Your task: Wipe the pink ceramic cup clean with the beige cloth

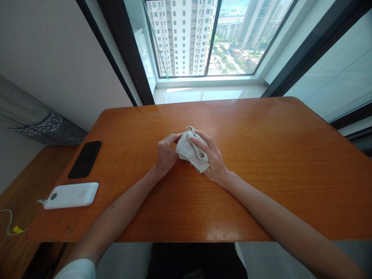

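A small, bunched light-grey cloth [187, 150] is held over the middle of the wooden table [261, 162]. My right hand [213, 157] wraps around it from the right, fingers curled over its top. My left hand [165, 153] pinches the cloth's left edge with fingertips. Both forearms rest across the table toward me.
A black phone [85, 159] lies face up at the table's left side. In front of it sits a white power bank [72, 195] with a cable running off the left edge. A window sill and tall windows stand beyond the far edge.
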A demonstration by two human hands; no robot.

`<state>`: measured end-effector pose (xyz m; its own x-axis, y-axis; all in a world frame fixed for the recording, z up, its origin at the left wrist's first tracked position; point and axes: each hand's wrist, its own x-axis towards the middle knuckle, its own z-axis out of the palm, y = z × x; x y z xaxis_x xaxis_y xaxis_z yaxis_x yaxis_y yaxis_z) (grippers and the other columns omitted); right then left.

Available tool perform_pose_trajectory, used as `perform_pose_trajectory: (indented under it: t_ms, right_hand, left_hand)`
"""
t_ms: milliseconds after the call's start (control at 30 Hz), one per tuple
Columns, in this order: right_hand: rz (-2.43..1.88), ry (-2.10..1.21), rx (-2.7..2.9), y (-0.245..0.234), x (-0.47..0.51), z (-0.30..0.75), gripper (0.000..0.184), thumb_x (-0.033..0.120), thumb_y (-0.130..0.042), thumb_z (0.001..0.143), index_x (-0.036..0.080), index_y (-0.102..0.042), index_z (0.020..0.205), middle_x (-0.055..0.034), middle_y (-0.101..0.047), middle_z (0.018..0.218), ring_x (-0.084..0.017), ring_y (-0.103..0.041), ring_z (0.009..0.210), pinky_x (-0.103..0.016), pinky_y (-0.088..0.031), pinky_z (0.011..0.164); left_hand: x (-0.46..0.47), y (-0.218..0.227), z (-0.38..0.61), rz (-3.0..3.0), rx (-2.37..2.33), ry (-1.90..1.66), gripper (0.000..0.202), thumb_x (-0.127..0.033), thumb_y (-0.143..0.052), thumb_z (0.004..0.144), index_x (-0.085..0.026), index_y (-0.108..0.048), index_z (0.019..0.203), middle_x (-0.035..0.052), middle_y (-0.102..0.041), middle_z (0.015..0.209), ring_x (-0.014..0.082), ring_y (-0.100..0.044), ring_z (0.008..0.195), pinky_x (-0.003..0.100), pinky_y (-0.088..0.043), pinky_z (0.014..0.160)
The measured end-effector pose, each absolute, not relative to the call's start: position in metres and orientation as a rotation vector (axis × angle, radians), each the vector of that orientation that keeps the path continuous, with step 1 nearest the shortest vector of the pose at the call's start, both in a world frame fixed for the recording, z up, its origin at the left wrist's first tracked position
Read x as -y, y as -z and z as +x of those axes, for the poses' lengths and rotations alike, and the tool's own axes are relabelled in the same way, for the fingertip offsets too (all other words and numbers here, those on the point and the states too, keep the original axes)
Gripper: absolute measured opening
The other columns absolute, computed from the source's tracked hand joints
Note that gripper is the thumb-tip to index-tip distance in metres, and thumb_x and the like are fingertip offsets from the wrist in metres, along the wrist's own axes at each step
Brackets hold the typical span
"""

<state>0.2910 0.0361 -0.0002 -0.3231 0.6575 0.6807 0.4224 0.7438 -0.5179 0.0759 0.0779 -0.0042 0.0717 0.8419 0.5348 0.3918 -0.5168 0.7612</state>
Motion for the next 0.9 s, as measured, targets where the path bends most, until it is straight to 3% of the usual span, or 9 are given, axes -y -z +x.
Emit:
perform_pose_trajectory:
  t_ms: [133,233,333,400,500,600,700,800,900]
  right_hand:
    - [-0.793,-0.301,1.966,0.0,-0.035,0.291,0.08,0.03,-0.073,0.104,0.047,-0.038,0.174,-0.0096,-0.045,0.176,-0.037,-0.053,0.16,-0.066,-0.054,0.128]
    - [-0.783,-0.294,1.962,-0.001,-0.034,0.291,0.079,0.03,-0.074,0.103,0.046,-0.04,0.174,-0.0098,-0.044,0.176,-0.038,-0.053,0.16,-0.066,-0.053,0.128]
    - [-0.769,-0.292,1.965,-0.001,-0.035,0.291,0.08,0.03,-0.075,0.103,0.044,-0.041,0.173,-0.0107,-0.045,0.176,-0.038,-0.053,0.159,-0.066,-0.053,0.128]
    - [-0.766,-0.291,1.967,-0.001,-0.035,0.291,0.08,0.03,-0.076,0.102,0.045,-0.041,0.173,-0.011,-0.046,0.175,-0.038,-0.054,0.159,-0.066,-0.053,0.127]
    - [-0.782,-0.296,1.955,-0.001,-0.035,0.291,0.079,0.03,-0.076,0.102,0.045,-0.042,0.173,-0.0108,-0.047,0.174,-0.038,-0.054,0.159,-0.065,-0.054,0.127]
    - [-0.785,-0.317,1.945,0.0,-0.035,0.292,0.077,0.032,-0.076,0.103,0.045,-0.043,0.172,-0.0108,-0.048,0.174,-0.038,-0.056,0.158,-0.064,-0.054,0.127]
    - [-0.775,-0.33,1.946,0.0,-0.034,0.293,0.076,0.033,-0.075,0.103,0.044,-0.044,0.172,-0.0108,-0.049,0.173,-0.037,-0.056,0.158,-0.063,-0.054,0.127]
    - [-0.784,-0.325,1.946,0.0,-0.034,0.293,0.075,0.035,-0.074,0.104,0.045,-0.043,0.171,-0.01,-0.049,0.174,-0.036,-0.056,0.158,-0.064,-0.054,0.127]
    - [-0.794,-0.316,1.949,0.001,-0.035,0.293,0.073,0.036,-0.071,0.105,0.045,-0.043,0.171,-0.0095,-0.049,0.174,-0.037,-0.056,0.158,-0.065,-0.054,0.127]
  left_hand:
    - [-0.078,0.003,0.077,1.816,-1.211,-1.39,0.025,-0.033,-0.08,0.091,-0.022,-0.087,0.112,0.0041,-0.089,0.106,0.0209,-0.079,0.088,0.033,-0.064,0.086]
    - [-0.079,0.005,0.078,1.728,-1.18,-1.31,0.017,-0.033,-0.08,0.089,-0.019,-0.086,0.094,0.0018,-0.086,0.091,0.0205,-0.077,0.08,0.03,-0.062,0.077]
    - [-0.082,0.009,0.076,1.792,-1.197,-1.198,0.033,-0.039,-0.074,0.095,-0.017,-0.078,0.071,0.0004,-0.076,0.071,0.0174,-0.067,0.068,0.027,-0.055,0.065]
    - [-0.086,0.012,0.075,1.871,-1.231,-1.179,0.04,-0.042,-0.072,0.098,-0.018,-0.075,0.066,0.002,-0.074,0.07,0.018,-0.063,0.071,0.028,-0.054,0.067]
    - [-0.09,0.015,0.074,1.974,-1.274,-1.22,0.03,-0.038,-0.073,0.098,-0.021,-0.078,0.074,0.005,-0.077,0.086,0.0202,-0.065,0.085,0.031,-0.057,0.079]
    - [-0.087,0.015,0.076,2.076,-1.279,-1.279,0.014,-0.03,-0.07,0.102,-0.022,-0.081,0.104,0.006,-0.076,0.108,0.0197,-0.07,0.096,0.032,-0.06,0.089]
    - [-0.079,0.015,0.077,2.167,-1.196,-1.401,0.026,-0.027,-0.068,0.105,-0.023,-0.074,0.13,0.0079,-0.075,0.126,0.0214,-0.072,0.114,0.034,-0.06,0.101]
    - [-0.074,0.016,0.077,2.239,-1.115,-1.497,0.025,-0.028,-0.066,0.108,-0.023,-0.072,0.132,0.0094,-0.076,0.13,0.0227,-0.073,0.12,0.036,-0.06,0.106]
    - [-0.073,0.015,0.075,2.234,-1.112,-1.505,0.02,-0.029,-0.066,0.108,-0.024,-0.075,0.126,0.0082,-0.079,0.122,0.0216,-0.076,0.112,0.033,-0.061,0.1]
